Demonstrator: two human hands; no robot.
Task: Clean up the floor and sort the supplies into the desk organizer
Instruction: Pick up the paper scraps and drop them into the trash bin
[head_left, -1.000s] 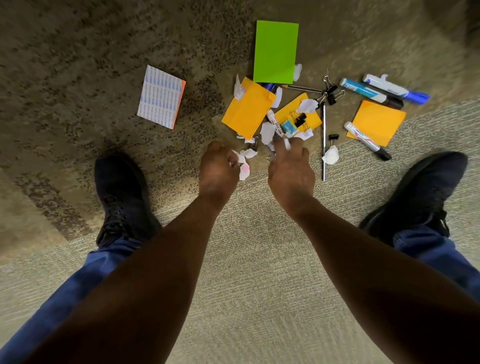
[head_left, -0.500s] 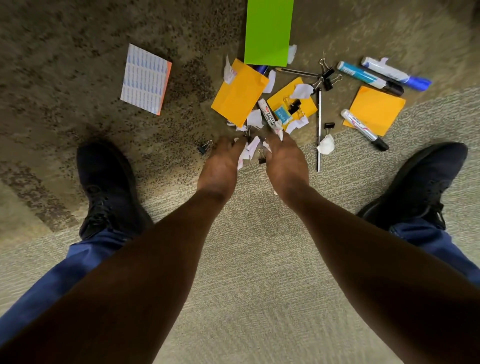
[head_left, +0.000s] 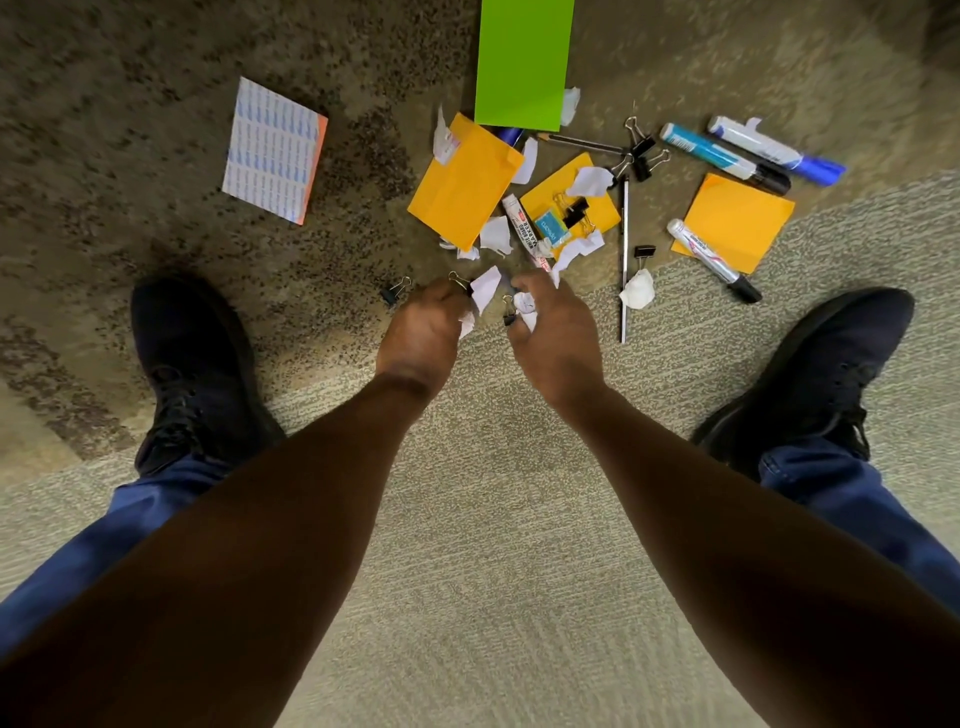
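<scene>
Floor clean-up, early stage. Left hand (head_left: 423, 332) and right hand (head_left: 553, 338), each now curled round white paper scraps (head_left: 488, 288) newly lifted; markers (head_left: 724, 158), binder clips (head_left: 640, 153) remain strewn on floor (head_left: 483, 467); organizer unseen.

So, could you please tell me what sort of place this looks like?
Probably an office or a classroom: patterned commercial carpet, with whiteboard markers, binder clips and sticky-note pads scattered over it. No desk or walls show.
</scene>
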